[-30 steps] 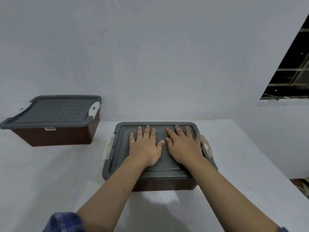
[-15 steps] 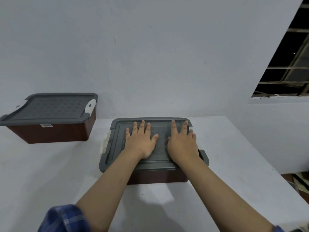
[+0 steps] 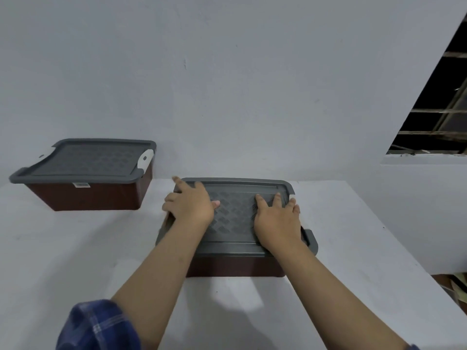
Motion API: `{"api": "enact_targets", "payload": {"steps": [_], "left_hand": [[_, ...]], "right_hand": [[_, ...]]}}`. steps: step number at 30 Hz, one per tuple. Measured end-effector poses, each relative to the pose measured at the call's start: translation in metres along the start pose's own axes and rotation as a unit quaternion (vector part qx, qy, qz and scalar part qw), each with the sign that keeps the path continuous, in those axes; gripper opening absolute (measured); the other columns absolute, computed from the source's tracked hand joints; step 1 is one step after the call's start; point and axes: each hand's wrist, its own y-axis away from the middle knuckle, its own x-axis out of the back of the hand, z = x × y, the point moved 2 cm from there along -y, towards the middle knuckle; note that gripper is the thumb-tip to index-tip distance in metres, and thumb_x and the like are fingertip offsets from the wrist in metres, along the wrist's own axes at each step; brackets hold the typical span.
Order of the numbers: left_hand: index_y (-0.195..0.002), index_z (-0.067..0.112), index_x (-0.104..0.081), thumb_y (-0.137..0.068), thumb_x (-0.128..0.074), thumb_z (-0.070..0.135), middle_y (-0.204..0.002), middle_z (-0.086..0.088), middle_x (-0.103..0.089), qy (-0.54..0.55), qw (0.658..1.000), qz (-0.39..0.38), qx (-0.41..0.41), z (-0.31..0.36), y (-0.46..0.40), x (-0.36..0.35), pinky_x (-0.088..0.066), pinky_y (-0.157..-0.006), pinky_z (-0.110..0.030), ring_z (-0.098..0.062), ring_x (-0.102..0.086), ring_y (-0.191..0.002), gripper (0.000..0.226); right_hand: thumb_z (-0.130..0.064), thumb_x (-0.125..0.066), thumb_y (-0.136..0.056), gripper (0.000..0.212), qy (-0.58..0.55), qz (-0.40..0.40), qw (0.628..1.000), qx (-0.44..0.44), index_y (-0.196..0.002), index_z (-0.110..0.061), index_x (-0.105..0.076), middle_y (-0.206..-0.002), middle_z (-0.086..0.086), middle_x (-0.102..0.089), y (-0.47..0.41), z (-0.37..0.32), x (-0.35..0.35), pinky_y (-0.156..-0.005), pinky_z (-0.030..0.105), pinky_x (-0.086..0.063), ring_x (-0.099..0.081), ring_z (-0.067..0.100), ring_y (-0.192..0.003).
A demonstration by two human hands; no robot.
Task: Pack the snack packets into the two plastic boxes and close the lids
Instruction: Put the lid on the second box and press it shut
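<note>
The near plastic box [image 3: 235, 267] is dark brown, and its grey lid [image 3: 235, 215] lies on top of it. My left hand [image 3: 192, 205] lies on the lid's left side, with its fingers reaching over the left rim. Flat on the lid's right side is my right hand [image 3: 276, 221], its fingertips next to a white latch [image 3: 292, 198]. A second brown box [image 3: 86, 198] stands at the far left with its grey lid [image 3: 86, 160] on. No snack packets are in view.
Both boxes stand on a white table [image 3: 75, 261] against a white wall. The table's right edge runs diagonally past the near box. A barred window [image 3: 439, 109] is at the upper right. Some clutter [image 3: 454, 289] lies on the floor at the right.
Both hands have slid apart from the middle of the near lid, the left to its left rim and the right toward its right latch. The view has shifted slightly.
</note>
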Motion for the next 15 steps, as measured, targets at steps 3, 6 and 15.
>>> {"api": "enact_targets", "payload": {"steps": [3, 6, 15], "left_hand": [[-0.153, 0.026, -0.008, -0.102, -0.038, 0.031, -0.156, -0.025, 0.018, -0.051, 0.998, -0.007, -0.033, 0.016, 0.010, -0.014, -0.012, -0.110, -0.067, -0.062, -0.008, -0.135, 0.059], [-0.154, 0.024, -0.005, -0.104, -0.029, 0.030, -0.157, -0.024, 0.015, -0.069, 0.996, -0.035, -0.049, 0.013, 0.017, -0.016, -0.002, -0.113, -0.065, -0.060, 0.001, -0.137, 0.055], [-0.113, 0.025, -0.071, -0.090, -0.041, 0.037, -0.124, 0.003, -0.065, 0.111, 0.945, 0.214, -0.222, -0.047, 0.074, -0.033, -0.046, -0.094, -0.029, -0.016, -0.059, -0.119, 0.040]], "right_hand": [[-0.025, -0.018, -0.102, 0.052, -0.002, -0.004, 1.000, -0.009, -0.154, -0.029, -0.014, -0.159, 0.027, -0.008, 0.000, -0.002, 0.000, -0.119, 0.056, -0.004, -0.003, 0.054, -0.143], [-0.031, -0.018, -0.104, 0.049, -0.041, -0.001, 0.999, -0.011, -0.152, -0.027, -0.022, -0.159, 0.024, -0.016, 0.002, 0.001, 0.004, -0.119, 0.055, -0.006, -0.006, 0.050, -0.144], [-0.028, -0.050, -0.089, 0.028, -0.158, 0.344, 0.914, 0.144, -0.065, -0.021, -0.063, -0.059, -0.011, -0.059, 0.063, 0.003, -0.007, -0.047, 0.021, -0.029, -0.048, 0.011, -0.057]]}}
